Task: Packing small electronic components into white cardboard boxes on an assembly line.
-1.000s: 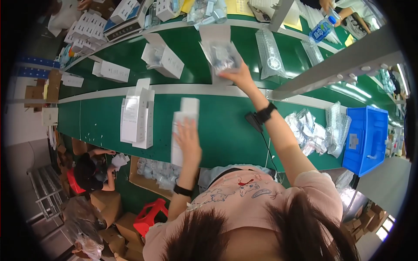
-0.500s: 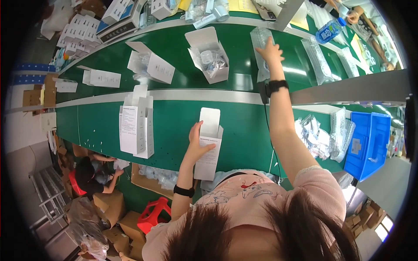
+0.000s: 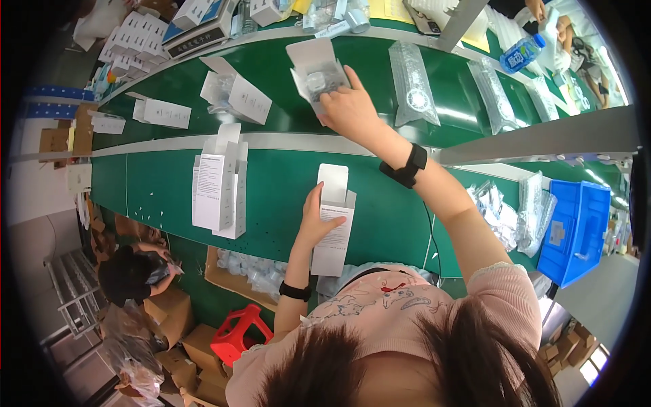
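My left hand [image 3: 314, 225] is wrapped round a tall white box [image 3: 332, 254] at the table's near edge, its top flap standing up. Farther off, on the green conveyor, my right hand [image 3: 352, 110] has closed over the right side of another white box [image 3: 308, 53]. That box stands with its flaps open, and clear plastic-wrapped parts [image 3: 317, 83] show inside; my fingers partly hide them. To the right of this hand lies a clear bubble-wrap sleeve [image 3: 412, 85], apart from it.
More white boxes stand on the conveyor [image 3: 249, 100] and on the table [image 3: 213, 193]. Bagged parts [image 3: 494, 214] lie beside a blue bin [image 3: 576, 230] at right. A metal beam [image 3: 542, 136] crosses there. A co-worker [image 3: 129, 271] is at lower left, near a red stool [image 3: 241, 332].
My right hand has come left from the bubble-wrap sleeve to the open box on the conveyor, which has turned slightly. My left hand keeps hold of its box.
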### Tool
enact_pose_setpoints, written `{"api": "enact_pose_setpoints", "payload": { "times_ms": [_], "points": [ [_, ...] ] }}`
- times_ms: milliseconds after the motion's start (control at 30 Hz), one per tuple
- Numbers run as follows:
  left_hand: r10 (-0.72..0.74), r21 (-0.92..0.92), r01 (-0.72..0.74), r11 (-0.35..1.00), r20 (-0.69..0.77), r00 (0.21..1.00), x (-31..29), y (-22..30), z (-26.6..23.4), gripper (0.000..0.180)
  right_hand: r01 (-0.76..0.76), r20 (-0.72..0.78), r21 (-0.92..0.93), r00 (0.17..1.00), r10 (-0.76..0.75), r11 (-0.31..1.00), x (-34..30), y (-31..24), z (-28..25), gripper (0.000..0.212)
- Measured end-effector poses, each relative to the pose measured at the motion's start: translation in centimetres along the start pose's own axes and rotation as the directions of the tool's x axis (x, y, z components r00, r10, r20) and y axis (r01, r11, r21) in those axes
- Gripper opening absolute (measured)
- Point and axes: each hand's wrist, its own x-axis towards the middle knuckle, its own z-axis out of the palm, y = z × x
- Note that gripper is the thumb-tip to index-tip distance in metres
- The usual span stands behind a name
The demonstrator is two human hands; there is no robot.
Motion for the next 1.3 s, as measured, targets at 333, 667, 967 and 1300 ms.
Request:
{"api": "enact_pose_setpoints", "payload": {
  "times_ms": [333, 667, 967, 1300],
  "points": [
    [0.020, -0.247, -0.039, 0.968, -0.077, 0.997, -0.3, 3.3, -2.5, 0.085, -0.791, -0.420, -0.239, 0.607, 0.675, 0.563, -0.9, 11.4, 4.5, 0.065],
    [0.212, 0.020, -0.214, 0.977, -0.249, 0.945, 0.3, 9.1, -0.6, 0.077, 0.137, -0.187, 0.982, 0.555, 0.811, 0.132, -5.1, 6.1, -3.1, 0.074],
    [0.194, -0.204, -0.327, 0.923, -0.488, 0.851, -1.5, 8.8, 5.0, 0.082, -0.212, -0.575, 0.592, 0.565, 0.592, 0.777, -14.4, -5.7, -6.9, 0.071],
    [0.727, 0.193, -0.715, 0.672, -0.356, 0.588, -3.0, 12.1, 8.9, 0.080, -0.338, -0.375, 0.654, 0.632, 0.678, 0.677, -21.7, -7.3, -11.0, 0.056]
  ]
}}
